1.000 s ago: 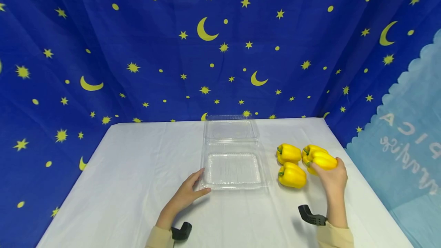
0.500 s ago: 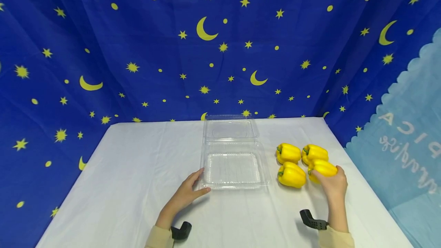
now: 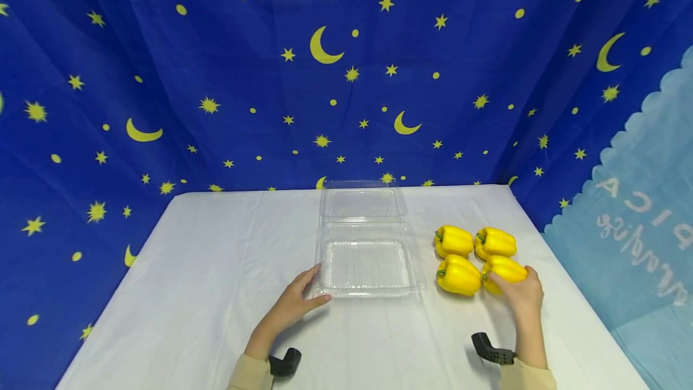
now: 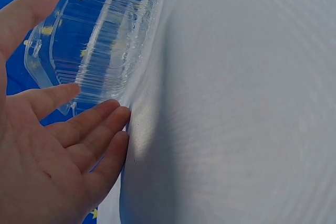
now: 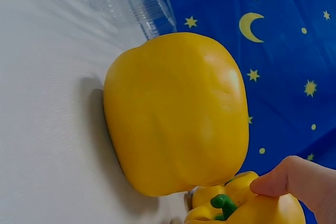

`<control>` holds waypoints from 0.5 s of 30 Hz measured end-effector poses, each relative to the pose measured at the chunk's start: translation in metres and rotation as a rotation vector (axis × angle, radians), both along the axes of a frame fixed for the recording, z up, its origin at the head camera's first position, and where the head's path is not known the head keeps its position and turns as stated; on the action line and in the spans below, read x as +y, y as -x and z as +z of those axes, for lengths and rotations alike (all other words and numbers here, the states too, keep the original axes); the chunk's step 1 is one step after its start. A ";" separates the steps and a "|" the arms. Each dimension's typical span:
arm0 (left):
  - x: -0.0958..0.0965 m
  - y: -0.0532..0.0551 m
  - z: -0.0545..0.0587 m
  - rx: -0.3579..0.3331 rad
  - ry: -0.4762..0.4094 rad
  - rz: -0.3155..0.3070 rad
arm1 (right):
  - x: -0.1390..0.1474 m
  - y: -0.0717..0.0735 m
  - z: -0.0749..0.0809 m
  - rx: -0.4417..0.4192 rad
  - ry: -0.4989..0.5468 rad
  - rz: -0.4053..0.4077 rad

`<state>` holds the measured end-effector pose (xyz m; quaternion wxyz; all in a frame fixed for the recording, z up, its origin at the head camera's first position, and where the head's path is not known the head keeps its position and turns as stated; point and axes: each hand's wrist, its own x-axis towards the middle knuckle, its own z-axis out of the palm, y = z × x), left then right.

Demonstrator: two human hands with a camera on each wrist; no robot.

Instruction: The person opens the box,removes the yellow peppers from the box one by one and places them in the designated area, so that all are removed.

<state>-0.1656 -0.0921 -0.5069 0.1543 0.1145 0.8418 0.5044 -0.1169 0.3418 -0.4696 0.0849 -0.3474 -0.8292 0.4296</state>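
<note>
Four is not counted here; several yellow bell peppers stand in two rows right of a clear plastic clamshell container (image 3: 368, 266), its lid (image 3: 363, 203) folded back. My right hand (image 3: 524, 294) grips the near right bell pepper (image 3: 503, 271), thumb on the stem side; its green stem (image 5: 224, 205) shows in the right wrist view. Beside it sits the near left bell pepper (image 3: 458, 275), which fills the middle of the right wrist view. At the container's near left corner, my left hand (image 3: 292, 301) lies with fingers extended and spread, holding nothing.
Behind the gripped one are the far left bell pepper (image 3: 453, 241) and the far right bell pepper (image 3: 495, 242). A white cloth covers the table (image 3: 227, 269). A blue curtain (image 3: 260, 77) with stars and moons hangs behind its back edge.
My right hand has lowered the bell pepper toward the near side, into the spot beside the near left one. The left hand and container have stayed put.
</note>
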 end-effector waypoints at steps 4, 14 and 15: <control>0.000 0.000 0.000 -0.001 0.000 0.002 | -0.001 0.000 -0.002 -0.011 0.004 0.003; 0.000 0.000 -0.002 -0.001 0.004 0.001 | 0.000 0.000 -0.008 -0.002 0.023 0.000; 0.000 0.000 -0.002 0.000 0.003 0.000 | 0.001 0.000 -0.008 -0.001 0.027 -0.002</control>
